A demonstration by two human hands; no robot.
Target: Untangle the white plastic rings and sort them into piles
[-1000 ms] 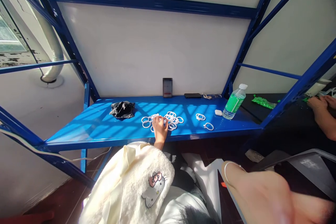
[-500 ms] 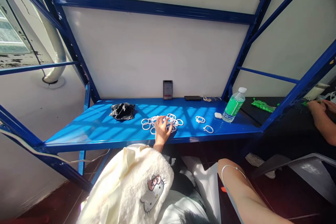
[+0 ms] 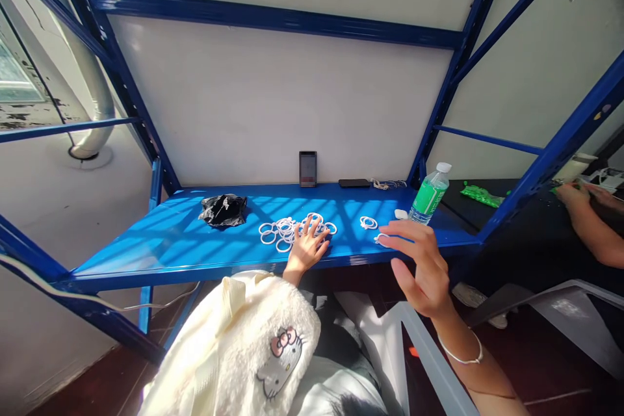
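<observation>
My left hand [image 3: 308, 246] lies on the blue shelf [image 3: 160, 247] with fingers spread, resting at the near edge of a pile of white plastic rings [image 3: 285, 231]. My right hand [image 3: 423, 266] hovers open in the air in front of the shelf's front edge, fingers stretched toward a single white ring [image 3: 379, 238]. Another small cluster of rings [image 3: 368, 223] lies just behind it. A thin bracelet circles my right wrist. My left arm wears a fluffy cream sleeve [image 3: 244, 344] with a cartoon cat patch.
A crumpled black bag [image 3: 223, 209] lies at the shelf's left. A small dark device [image 3: 307, 169] stands against the back wall beside a black phone [image 3: 354, 183]. A green-labelled water bottle [image 3: 428, 195] and a white earbud case [image 3: 400, 214] sit right. Another person's hands [image 3: 580, 198] work at far right.
My right hand has risen from the lower right up toward the shelf's front edge, fingers opening. My left hand has spread its fingers and slid slightly right on the rings.
</observation>
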